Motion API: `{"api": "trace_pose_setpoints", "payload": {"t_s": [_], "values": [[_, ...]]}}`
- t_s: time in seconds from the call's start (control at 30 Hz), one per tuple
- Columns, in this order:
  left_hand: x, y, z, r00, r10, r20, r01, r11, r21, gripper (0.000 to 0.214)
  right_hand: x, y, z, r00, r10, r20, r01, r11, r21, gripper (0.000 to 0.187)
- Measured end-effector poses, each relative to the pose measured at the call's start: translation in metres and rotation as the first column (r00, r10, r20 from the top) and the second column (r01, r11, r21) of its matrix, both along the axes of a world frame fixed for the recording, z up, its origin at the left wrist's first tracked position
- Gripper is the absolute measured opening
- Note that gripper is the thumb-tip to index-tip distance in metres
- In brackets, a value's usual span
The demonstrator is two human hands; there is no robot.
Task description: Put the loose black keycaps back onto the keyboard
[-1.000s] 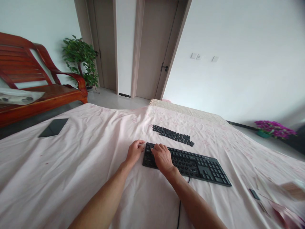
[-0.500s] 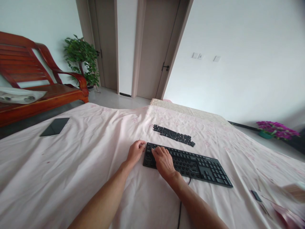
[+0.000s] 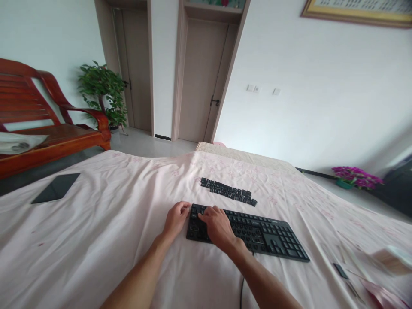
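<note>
A black computer keyboard [image 3: 283, 235] lies on the pink cloth, many of its letter keys off and the sockets bare. My left hand [image 3: 175, 218] is at its left end, fingers and thumb closed against the corner. Over the left part of the keys is my right hand [image 3: 216, 223], its fingers bent together and the thumb reaching left onto the keys. Whatever sits under those fingertips is too small and covered to make out. Behind the keyboard, loose black keycaps [image 3: 227, 190] are laid out in rows.
A dark tablet [image 3: 56, 188] lies at the left on the pink sheet [image 3: 122, 231]. A small black object [image 3: 340, 271], thin tools [image 3: 354, 292] and a blurred container [image 3: 394, 259] are at the right. The keyboard's cable [image 3: 242, 288] runs toward me under my right forearm.
The view has tilted upward, bringing a framed picture into sight. Both hands stay at the keyboard's left end; the right thumb now shows more clearly across the keys.
</note>
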State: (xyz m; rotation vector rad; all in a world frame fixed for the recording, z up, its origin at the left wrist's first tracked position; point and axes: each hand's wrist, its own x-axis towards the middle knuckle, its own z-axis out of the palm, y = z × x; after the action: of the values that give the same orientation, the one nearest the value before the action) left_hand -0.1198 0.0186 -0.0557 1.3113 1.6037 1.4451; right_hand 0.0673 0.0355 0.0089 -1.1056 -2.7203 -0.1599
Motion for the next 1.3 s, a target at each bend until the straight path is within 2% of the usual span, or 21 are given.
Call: {"api": "trace_pose_setpoints", "payload": {"t_s": [0.03,0.1,0.2,0.37,0.63,0.87,1.1,1.3], "values": [[0.0,0.0,-0.001,1.0,-0.001,0.001,0.001,1.0,0.001,0.023,0.002,0.012,0.002,0.999,-0.033,-0.042,0.032,0.999,-0.011,0.036],[0.0,0.001,-0.002,1.0,-0.002,0.0,0.002,1.0,0.003,0.023,0.006,0.039,0.007,0.977,-0.172,-0.127,0.173,0.985,-0.002,0.038],[-0.001,0.002,-0.005,1.0,-0.002,-0.012,0.002,1.0,0.002,0.024,0.005,0.077,0.008,0.938,-0.315,-0.145,0.325,0.944,0.05,0.033],[-0.002,0.002,-0.004,0.999,-0.004,-0.032,0.003,1.0,-0.021,0.025,-0.005,0.111,-0.002,0.945,-0.327,-0.025,0.327,0.937,0.122,0.03],[-0.001,0.001,0.002,0.999,0.0,-0.054,-0.002,0.999,-0.041,0.025,-0.013,0.126,-0.01,0.946,-0.324,0.018,0.321,0.942,0.099,0.023],[-0.001,-0.002,0.008,0.998,-0.008,-0.07,0.003,0.997,-0.072,0.028,-0.01,0.133,-0.01,0.948,-0.318,0.018,0.319,0.947,-0.034,0.019],[-0.001,0.0,0.004,0.996,-0.015,-0.087,0.011,0.999,-0.048,0.026,-0.002,0.13,-0.004,0.931,-0.363,0.03,0.361,0.907,-0.218,0.015],[-0.002,0.001,0.0,0.995,-0.007,-0.097,0.003,0.999,-0.042,0.028,-0.002,0.122,-0.006,0.914,-0.404,0.022,0.397,0.884,-0.248,0.02]]}}
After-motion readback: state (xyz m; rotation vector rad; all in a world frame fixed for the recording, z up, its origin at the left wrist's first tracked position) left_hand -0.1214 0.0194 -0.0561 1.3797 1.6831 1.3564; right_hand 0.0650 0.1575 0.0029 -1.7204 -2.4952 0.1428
